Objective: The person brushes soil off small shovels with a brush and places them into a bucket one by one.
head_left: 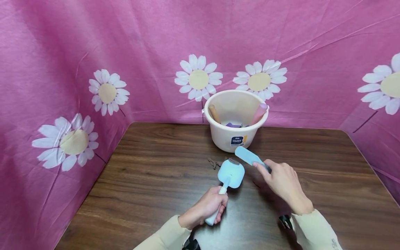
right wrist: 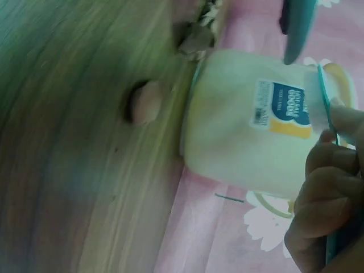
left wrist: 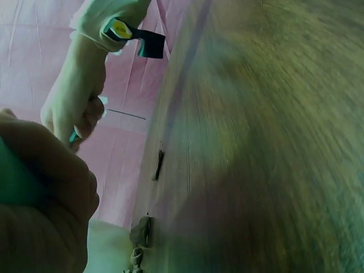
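Note:
My left hand (head_left: 212,205) grips the pale handle of a small light-blue dustpan (head_left: 230,173), held over the table with its pan pointing away from me. A dark brown piece (head_left: 233,161) shows at the pan's far edge. To the right, my right hand (head_left: 284,182) holds a light-blue hand brush (head_left: 248,155) by its end, its head angled toward the bucket. A pale strip like bristles (right wrist: 316,102) hangs under it in the right wrist view. Thin brown bits (head_left: 214,163) lie left of the pan, and a brown lump (right wrist: 147,102) appears on the wood in the right wrist view.
A white bucket (head_left: 223,135) with a label stands just behind the tools. Inside it are a tan stick-like handle (head_left: 214,114), a pink handle (head_left: 259,114) and something purple (head_left: 232,125). Pink flowered cloth (head_left: 150,52) hangs around the dark wooden table (head_left: 150,166).

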The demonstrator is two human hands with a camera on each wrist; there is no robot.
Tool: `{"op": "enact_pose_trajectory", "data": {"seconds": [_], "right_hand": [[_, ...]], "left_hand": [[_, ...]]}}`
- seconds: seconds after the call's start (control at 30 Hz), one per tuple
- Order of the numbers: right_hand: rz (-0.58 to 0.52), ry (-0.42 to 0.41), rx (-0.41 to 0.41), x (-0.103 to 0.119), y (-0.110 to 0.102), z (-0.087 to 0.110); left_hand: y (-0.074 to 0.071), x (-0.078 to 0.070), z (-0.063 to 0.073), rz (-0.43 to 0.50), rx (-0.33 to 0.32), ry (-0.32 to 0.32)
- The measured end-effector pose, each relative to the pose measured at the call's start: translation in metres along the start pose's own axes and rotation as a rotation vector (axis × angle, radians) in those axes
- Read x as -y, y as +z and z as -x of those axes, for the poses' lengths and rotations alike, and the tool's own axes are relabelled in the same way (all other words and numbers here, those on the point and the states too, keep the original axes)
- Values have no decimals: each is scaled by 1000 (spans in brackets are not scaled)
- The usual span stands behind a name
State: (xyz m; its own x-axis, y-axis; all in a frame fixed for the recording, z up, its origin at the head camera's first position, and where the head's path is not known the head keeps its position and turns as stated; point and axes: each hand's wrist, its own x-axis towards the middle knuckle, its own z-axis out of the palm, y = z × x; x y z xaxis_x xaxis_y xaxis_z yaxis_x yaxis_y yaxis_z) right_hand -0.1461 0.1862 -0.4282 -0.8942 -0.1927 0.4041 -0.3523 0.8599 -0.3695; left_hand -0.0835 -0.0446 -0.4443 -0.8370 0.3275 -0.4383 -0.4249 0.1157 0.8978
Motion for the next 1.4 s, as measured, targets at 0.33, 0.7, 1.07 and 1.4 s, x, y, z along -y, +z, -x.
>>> {"op": "enact_pose_trajectory", "data": {"seconds": [0.33,0.7,1.07,1.4], "right_hand": [[-41,-202,204,16,-1,4],[20,-8,259,9,0,1],[4,63,59,0,-3,-2],[-61,-234,243,19,-2,7]], "left_hand": [[-1,2,-2,15,-5,-9],[-1,5,2,7,40,-18],[-2,8,0,17,27,-10],[-2,8,-2,6,24,-9]]}}
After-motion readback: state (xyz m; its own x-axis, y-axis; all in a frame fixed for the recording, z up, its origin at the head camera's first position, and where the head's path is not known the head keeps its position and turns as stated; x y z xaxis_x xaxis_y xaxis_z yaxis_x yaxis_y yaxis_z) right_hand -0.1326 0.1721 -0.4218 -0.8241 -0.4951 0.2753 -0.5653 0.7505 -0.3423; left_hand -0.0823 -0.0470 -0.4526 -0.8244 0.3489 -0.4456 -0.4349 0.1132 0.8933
